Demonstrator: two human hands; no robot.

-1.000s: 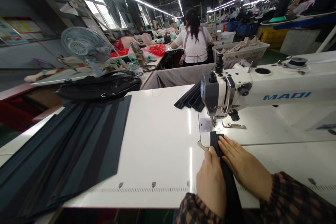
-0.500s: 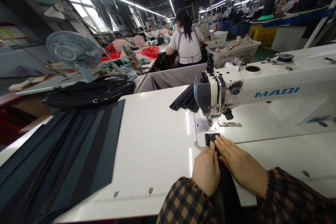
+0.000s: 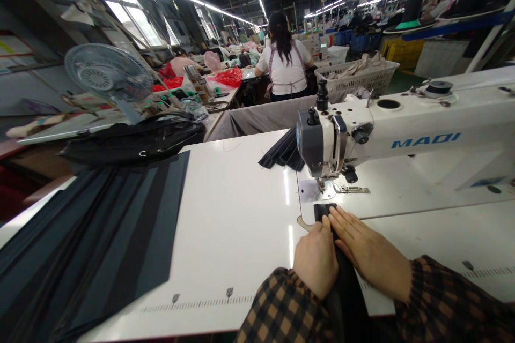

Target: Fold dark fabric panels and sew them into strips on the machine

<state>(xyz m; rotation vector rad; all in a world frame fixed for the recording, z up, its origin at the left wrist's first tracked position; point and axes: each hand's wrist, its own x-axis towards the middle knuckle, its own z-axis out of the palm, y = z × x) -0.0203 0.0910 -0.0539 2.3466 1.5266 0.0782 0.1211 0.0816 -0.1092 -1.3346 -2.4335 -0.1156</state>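
Note:
A folded strip of black fabric (image 3: 349,289) runs from the table's front edge up to just short of the sewing machine's needle area. My left hand (image 3: 316,260) is closed on the strip's left side, thumb pointing forward near its far end. From the right, my right hand (image 3: 372,257) grips the same strip, fingers stretched along its top and thumb lower by the fold. The fingertips of both hands nearly meet. Ahead of them, the white sewing machine (image 3: 402,128) has its presser foot (image 3: 322,186) above the metal plate, with the fabric end apart from it.
Large dark fabric panels (image 3: 153,225) lie at left on the white table (image 3: 229,214). Pleated dark pieces (image 3: 284,151) sit behind the machine head. A black bag (image 3: 137,142), a fan (image 3: 107,75), a co-worker (image 3: 286,61) and a white basket (image 3: 358,77) are beyond.
My hands and the fabric strip stay almost in place. The view has shifted slightly, and the co-worker ahead has turned the head and leaned forward.

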